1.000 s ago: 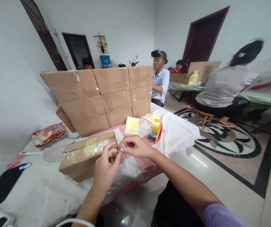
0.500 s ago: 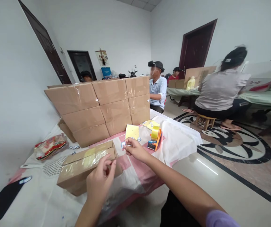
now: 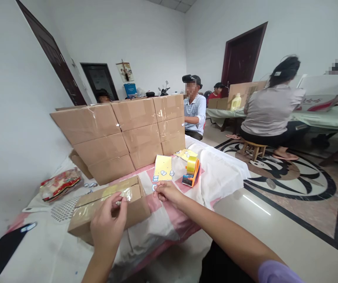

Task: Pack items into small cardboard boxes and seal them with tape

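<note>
Hold the small blue-edged white piece point(image 3: 154, 188) in the right hand point(image 3: 170, 193), with the fingers closed on its right end; pinch lightly, judging it thin and easily creased; leave the left end exposed for a clear view of the edge; steady the right wrist before any fine adjustment; avoid brushing the tape dispenser point(image 3: 192, 167); treat the grip of the left hand point(image 3: 107, 216) as undetermined: curled, with thumb and index finger close together, in front of the cardboard carton point(image 3: 136, 214); impossible to tell whether holding anything or touching the lid.

Locate the piece over the surface point(image 3: 221, 167), to the right of the carton and just short of the yellow sheet point(image 3: 161, 165); read its exposed end as pointing left, toward the carton and away from the gripping fingers; assign no definite long axis, owing to small size and partial cover; for reference, note the carton lying with its long axis running left to right, slightly farther away at the right end.
</note>
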A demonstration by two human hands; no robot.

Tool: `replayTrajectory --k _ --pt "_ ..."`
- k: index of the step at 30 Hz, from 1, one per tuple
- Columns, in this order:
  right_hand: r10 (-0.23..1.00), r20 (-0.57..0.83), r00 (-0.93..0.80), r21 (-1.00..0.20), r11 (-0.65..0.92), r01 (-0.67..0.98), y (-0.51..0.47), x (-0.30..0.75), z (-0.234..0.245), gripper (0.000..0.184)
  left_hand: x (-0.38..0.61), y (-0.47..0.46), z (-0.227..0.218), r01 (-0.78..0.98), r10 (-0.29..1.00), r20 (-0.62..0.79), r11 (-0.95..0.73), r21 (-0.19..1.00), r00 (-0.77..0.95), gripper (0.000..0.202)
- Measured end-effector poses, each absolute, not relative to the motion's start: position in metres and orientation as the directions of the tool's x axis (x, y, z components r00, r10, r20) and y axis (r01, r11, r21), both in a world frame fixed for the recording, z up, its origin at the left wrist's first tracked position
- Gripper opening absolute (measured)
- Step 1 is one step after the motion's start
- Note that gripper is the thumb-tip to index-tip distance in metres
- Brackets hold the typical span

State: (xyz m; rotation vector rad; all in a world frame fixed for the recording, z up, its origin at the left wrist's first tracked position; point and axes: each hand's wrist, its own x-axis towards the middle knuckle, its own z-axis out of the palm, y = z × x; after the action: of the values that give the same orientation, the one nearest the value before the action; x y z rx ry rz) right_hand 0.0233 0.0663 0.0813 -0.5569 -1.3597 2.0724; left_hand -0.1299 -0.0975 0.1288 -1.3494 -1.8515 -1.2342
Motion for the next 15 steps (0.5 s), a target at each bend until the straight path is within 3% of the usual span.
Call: replayTrajectory --k 7,15 --pt "0.603 -0.153 -0.783 -0.862 -0.469 -0.193 0.064 0.022 0.087 0.026 -0.133 -0.092 0.128 0.97 0.42 0.874 0.127 0.209 -0.244 0.018" --pt "0.563 -0.157 -0.811 -0.848 -0.498 -0.181 0.066 0.012 0.086 0.022 -0.135 -0.089 0.123 0.968 0.462 0.852 0.16 0.194 -0.247 0.018"
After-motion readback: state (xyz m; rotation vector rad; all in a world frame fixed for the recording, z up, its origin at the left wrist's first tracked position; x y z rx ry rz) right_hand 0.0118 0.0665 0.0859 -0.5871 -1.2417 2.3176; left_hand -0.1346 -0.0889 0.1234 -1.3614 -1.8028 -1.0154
